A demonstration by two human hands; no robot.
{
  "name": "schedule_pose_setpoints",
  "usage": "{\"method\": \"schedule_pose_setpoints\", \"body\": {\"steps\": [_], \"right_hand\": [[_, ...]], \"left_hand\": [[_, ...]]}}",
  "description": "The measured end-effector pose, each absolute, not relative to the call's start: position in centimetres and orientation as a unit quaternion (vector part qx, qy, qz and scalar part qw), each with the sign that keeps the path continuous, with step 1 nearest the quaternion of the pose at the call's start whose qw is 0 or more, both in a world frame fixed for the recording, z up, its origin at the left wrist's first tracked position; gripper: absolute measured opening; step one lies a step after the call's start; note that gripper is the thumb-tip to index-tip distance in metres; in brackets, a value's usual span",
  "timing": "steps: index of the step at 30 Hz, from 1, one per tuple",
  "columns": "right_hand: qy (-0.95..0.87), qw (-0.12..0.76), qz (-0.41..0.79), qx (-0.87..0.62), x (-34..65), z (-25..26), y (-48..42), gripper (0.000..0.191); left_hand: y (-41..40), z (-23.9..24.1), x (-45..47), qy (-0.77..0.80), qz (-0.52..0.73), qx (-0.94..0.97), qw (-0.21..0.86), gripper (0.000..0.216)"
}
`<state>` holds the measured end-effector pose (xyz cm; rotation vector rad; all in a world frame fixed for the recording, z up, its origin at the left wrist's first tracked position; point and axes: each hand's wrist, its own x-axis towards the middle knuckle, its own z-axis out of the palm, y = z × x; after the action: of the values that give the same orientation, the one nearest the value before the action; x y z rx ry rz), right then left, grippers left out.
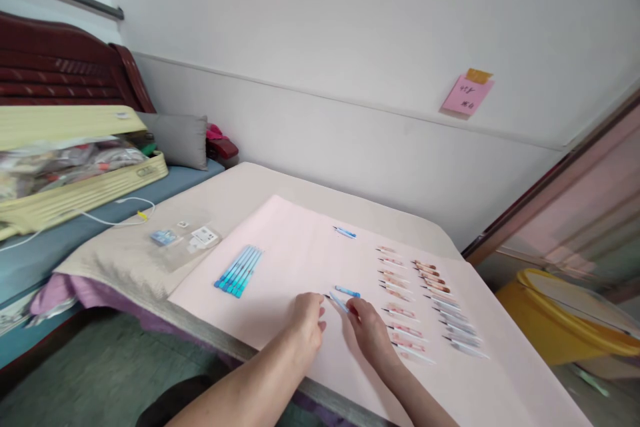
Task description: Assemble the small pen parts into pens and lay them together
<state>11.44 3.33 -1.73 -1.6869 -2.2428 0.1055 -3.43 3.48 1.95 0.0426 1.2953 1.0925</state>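
Both my hands rest on a pale pink sheet [295, 250] that covers the table. My right hand [370, 332] is closed, pinching a blue pen [338, 302] that points up and to the left. My left hand [307, 323] lies just left of the pen's tip, fingers curled down on the sheet, with nothing visible in it. Another blue pen piece [347, 291] lies just beyond the hands. A bundle of blue pens [240, 270] lies side by side to the left. One more blue pen [345, 232] lies farther back.
Rows of pink and grey patterned pens [430, 303] lie to the right. Small clear packets [185, 238] sit on the beige cloth at left. A bed with an open yellow case [80, 187] is at left, a yellow bin [565, 317] at right. A pink note [466, 95] hangs on the wall.
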Motion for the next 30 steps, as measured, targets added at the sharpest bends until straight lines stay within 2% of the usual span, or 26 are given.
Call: {"method": "schedule_pose_setpoints", "body": {"steps": [6, 9, 12, 18, 23, 26, 30], "right_hand": [[-0.785, 0.238, 0.16, -0.55, 9.4, 0.1, 3.0, 0.018], [-0.763, 0.19, 0.095, -0.61, 10.3, -0.2, 3.8, 0.023], [-0.737, 0.142, 0.048, -0.659, 11.8, -1.5, 4.7, 0.02], [-0.738, 0.102, 0.029, -0.666, 12.2, -4.2, 5.1, 0.019], [-0.753, 0.088, 0.044, -0.65, 12.3, -3.5, 4.2, 0.017], [-0.763, 0.114, 0.061, -0.634, 12.7, -1.8, 2.9, 0.017], [-0.753, 0.217, 0.081, -0.616, 12.6, -1.0, 1.7, 0.018]], "left_hand": [[2.9, 2.4, -2.5, 0.521, 0.472, 0.043, 0.71, 0.009], [3.7, 3.5, -3.9, 0.497, 0.512, 0.058, 0.698, 0.005], [4.7, 4.3, -5.7, 0.469, 0.55, 0.074, 0.687, 0.007], [5.4, 4.8, -6.9, 0.443, 0.567, 0.081, 0.69, 0.007], [5.3, 4.4, -6.8, 0.445, 0.571, 0.079, 0.685, 0.007], [5.5, 4.0, -6.8, 0.441, 0.574, 0.083, 0.685, 0.008], [5.9, 2.5, -6.5, 0.462, 0.576, 0.069, 0.671, 0.005]]}}
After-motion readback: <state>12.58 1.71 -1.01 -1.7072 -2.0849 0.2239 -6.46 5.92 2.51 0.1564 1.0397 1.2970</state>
